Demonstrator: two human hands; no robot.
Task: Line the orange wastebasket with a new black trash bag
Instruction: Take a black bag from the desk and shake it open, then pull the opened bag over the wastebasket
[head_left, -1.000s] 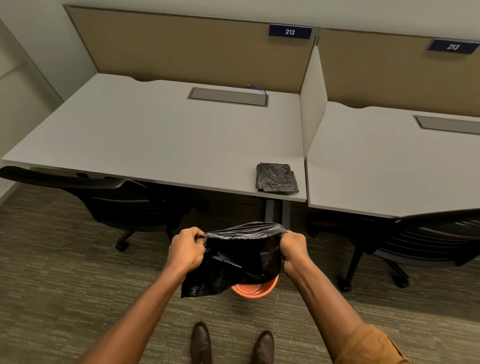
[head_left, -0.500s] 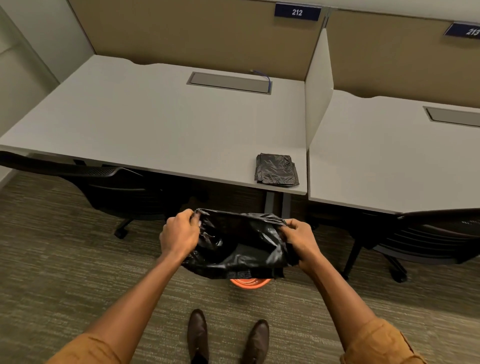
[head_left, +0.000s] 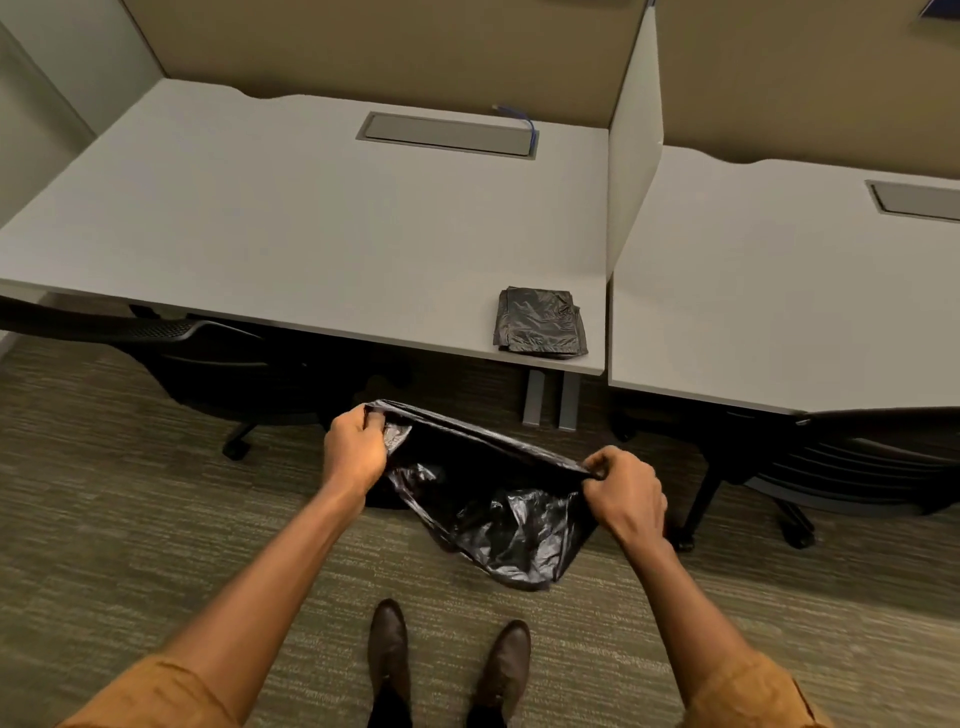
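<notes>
A black trash bag (head_left: 498, 519) hangs open between my hands, low over the carpet in front of my shoes. My left hand (head_left: 356, 449) grips the bag's rim at its left end. My right hand (head_left: 626, 491) grips the rim at its right end, lower and nearer to me. The rim is stretched taut between them and the bag's body sags down toward the floor. The orange wastebasket is hidden, with the bag covering the spot where it stood.
A folded stack of black bags (head_left: 540, 322) lies on the near right corner of the grey desk (head_left: 311, 234). A second desk (head_left: 779, 291) stands to the right behind a white divider (head_left: 634, 135). Black office chairs (head_left: 208, 364) (head_left: 857, 457) are tucked under both desks. Desk legs (head_left: 550, 400) stand just beyond the bag.
My hands have spread wider and the bag's mouth has stretched open. The bag has dropped lower and now covers the orange wastebasket, whose rim showed below it before. My view has tilted down.
</notes>
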